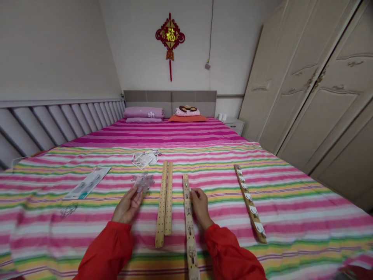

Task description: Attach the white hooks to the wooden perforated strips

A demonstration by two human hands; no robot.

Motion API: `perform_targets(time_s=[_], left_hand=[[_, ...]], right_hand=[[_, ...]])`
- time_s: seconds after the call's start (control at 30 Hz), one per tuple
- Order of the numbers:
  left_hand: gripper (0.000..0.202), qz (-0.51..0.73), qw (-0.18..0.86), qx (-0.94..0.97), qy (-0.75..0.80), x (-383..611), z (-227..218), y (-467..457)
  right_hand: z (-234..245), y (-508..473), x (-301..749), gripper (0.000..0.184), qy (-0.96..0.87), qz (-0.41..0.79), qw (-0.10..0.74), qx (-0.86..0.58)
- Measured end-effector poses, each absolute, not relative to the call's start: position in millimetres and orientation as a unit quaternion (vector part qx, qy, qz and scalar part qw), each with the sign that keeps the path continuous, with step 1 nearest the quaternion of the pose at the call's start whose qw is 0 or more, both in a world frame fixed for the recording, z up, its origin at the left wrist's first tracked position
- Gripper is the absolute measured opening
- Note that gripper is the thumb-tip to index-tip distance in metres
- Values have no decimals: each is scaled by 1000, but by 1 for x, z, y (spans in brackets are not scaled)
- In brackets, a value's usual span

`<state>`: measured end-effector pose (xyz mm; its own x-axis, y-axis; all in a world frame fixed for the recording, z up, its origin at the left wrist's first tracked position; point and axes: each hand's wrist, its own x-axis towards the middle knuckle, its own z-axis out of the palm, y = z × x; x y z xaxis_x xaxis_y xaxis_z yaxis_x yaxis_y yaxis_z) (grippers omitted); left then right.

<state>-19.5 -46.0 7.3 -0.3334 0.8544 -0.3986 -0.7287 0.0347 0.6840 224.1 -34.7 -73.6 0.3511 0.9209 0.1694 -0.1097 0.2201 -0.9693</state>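
Note:
My left hand [128, 206] reaches forward over the striped bedspread, its fingers closed on a clear plastic piece from a small pile of clear hooks [142, 181]. My right hand [200, 205] rests against a wooden strip with metal hooks fitted along it [189, 221], fingers curled at its edge. Between my hands lie two bare wooden strips with rows of holes [164, 202], side by side. A further wooden strip with white hooks [250, 203] lies to the right. Both sleeves are red.
A flat hook package [87, 182] and a torn clear packet [145, 158] lie on the bed [291, 217]. A padded side rail [58, 120] runs along the left, pillows [143, 112] sit at the headboard, and wardrobe doors [314, 89] stand on the right.

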Motion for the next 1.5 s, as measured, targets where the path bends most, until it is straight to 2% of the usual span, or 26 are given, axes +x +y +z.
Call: perform_targets(time_s=[0.17, 0.33, 0.43, 0.57, 0.73, 0.9, 1.03, 1.1, 1.2, 1.3, 1.4, 1.5], left_hand=[[21, 685, 589, 77, 422, -1, 2, -56], [19, 670, 602, 98, 422, 13, -5, -64], [16, 663, 583, 133, 451, 14, -9, -66], [12, 692, 463, 229, 504, 2, -11, -63], [14, 661, 257, 405, 577, -23, -13, -56], [23, 603, 187, 488, 603, -42, -19, -49], [34, 552, 92, 534, 634, -38, -14, -49], [33, 566, 113, 532, 619, -25, -9, -54], [20, 578, 271, 516, 571, 3, -3, -65], [30, 544, 403, 512, 529, 33, -4, -75], [38, 533, 457, 495, 511, 54, -7, -79], [34, 532, 473, 490, 503, 63, -9, -79]], right_hand=[[-33, -49, 170, 12, -585, 379, 589, -409], [-22, -49, 136, 4, -655, 323, 539, -420], [-26, -48, 133, 14, -649, 315, 540, -433], [-33, -47, 138, 20, -594, 385, 543, -452], [-39, -47, 151, 21, -462, 581, 516, -428], [-39, -53, 165, 30, -372, 680, 505, -379], [-32, -61, 177, 33, -342, 720, 493, -348], [-29, -64, 182, 32, -348, 716, 498, -343], [-28, -67, 187, 29, -367, 682, 528, -349], [-30, -67, 189, 28, -391, 642, 549, -366], [-33, -67, 191, 29, -406, 624, 549, -380], [-34, -67, 195, 29, -409, 610, 560, -384]])
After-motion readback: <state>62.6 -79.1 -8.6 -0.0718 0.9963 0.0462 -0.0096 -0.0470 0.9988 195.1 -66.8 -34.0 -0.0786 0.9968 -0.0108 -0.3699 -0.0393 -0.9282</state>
